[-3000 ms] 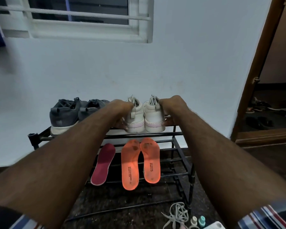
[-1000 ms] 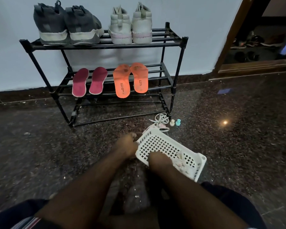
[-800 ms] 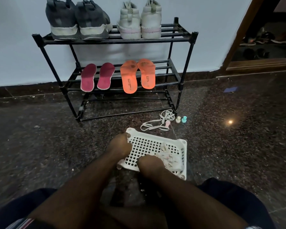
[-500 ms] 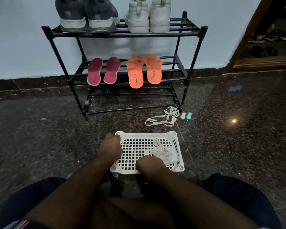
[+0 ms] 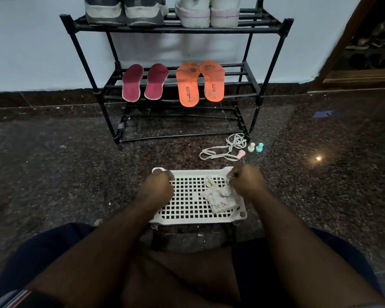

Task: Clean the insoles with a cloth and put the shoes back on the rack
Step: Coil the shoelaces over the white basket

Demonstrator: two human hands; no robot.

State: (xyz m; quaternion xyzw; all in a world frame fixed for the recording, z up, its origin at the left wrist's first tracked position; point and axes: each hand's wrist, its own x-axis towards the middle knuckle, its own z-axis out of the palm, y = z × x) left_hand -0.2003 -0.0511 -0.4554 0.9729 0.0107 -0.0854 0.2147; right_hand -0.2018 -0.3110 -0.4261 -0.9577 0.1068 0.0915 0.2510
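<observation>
Head view, person seated on the floor (image 5: 53,174). The left hand (image 5: 157,188) grips the far left corner of a white perforated basket (image 5: 187,205), fingers curled over its rim. The right hand (image 5: 246,182) is at the far right corner, fingers curled; whether they hold the rim or pinch the cloth cannot be told. The two hands are apart, one at each end of the basket. The basket stands on the floor just ahead of the knees.

A crumpled white cloth (image 5: 219,197) lies in the basket, just beside the right hand and under its wrist.

Beyond the hands stands a black rack (image 5: 269,61) against a pale wall (image 5: 27,41). On its top shelf — cut by the upper edge — are grey shoes (image 5: 125,12), ahead of the left hand, and white shoes (image 5: 207,15), ahead of the right hand, heels toward the viewer. On the middle shelf lie two maroon insoles (image 5: 143,82) and, to their right, two orange insoles (image 5: 199,82), all flat and side by side.

Between the right hand and the rack's near right leg, white laces (image 5: 227,148) lie in a loose tangle on the floor. Beside them are three small objects — pink (image 5: 241,154), cream (image 5: 251,147) and teal (image 5: 259,147) — too small to identify.

Far right of the hands, a wooden door frame (image 5: 342,41) opens on a dim room.
</observation>
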